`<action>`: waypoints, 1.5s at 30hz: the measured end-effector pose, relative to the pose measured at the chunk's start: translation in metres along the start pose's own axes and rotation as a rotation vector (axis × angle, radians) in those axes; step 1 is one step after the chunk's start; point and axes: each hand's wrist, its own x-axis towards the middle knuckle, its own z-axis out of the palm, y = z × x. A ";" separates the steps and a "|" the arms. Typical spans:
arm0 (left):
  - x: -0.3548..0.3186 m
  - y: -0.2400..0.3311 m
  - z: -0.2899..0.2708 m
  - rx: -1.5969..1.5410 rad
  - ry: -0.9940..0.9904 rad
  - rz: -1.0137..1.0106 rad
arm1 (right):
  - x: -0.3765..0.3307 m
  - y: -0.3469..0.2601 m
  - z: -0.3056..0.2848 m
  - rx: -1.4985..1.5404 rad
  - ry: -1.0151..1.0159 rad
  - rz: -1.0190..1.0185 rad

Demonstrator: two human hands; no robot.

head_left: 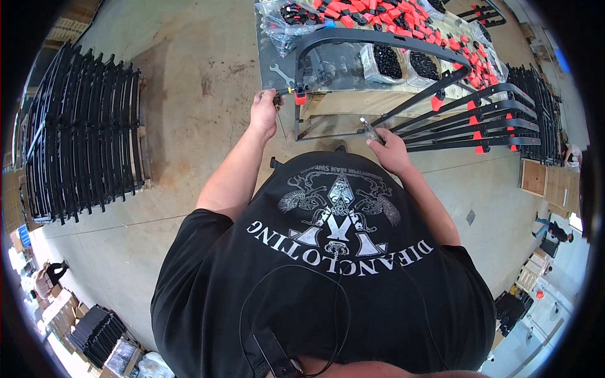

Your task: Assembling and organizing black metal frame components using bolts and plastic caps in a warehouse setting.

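My left hand [263, 113] is closed at the near left corner of a black metal frame [384, 39]. A thin metal rod [281, 126] points down out of its fingers; its kind is not clear. Just beyond the fingertips a small yellow-tipped piece [290, 90] touches the frame, above a red plastic foot [300, 99]. My right hand [389, 151] grips a short dark tool with a silver end [365, 123], below the frame's lower bar. An open-ended wrench [281, 74] lies on the table beside the frame.
The table [268, 47] bears many loose red and black plastic parts [403, 19] and two boxes of black parts [386, 62]. More black frames with red feet [472, 126] stand at the right. A tall stack of black frames [82, 132] stands on the left floor.
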 end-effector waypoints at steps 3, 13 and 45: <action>0.011 -0.013 -0.007 0.108 0.060 0.112 | -0.004 0.007 -0.001 -0.101 -0.033 0.001; 0.000 -0.001 0.020 0.338 0.229 0.120 | 0.010 -0.004 0.021 -0.094 -0.165 0.170; -0.003 0.027 0.033 0.442 0.177 -0.024 | 0.153 -0.131 0.078 0.838 -0.763 0.618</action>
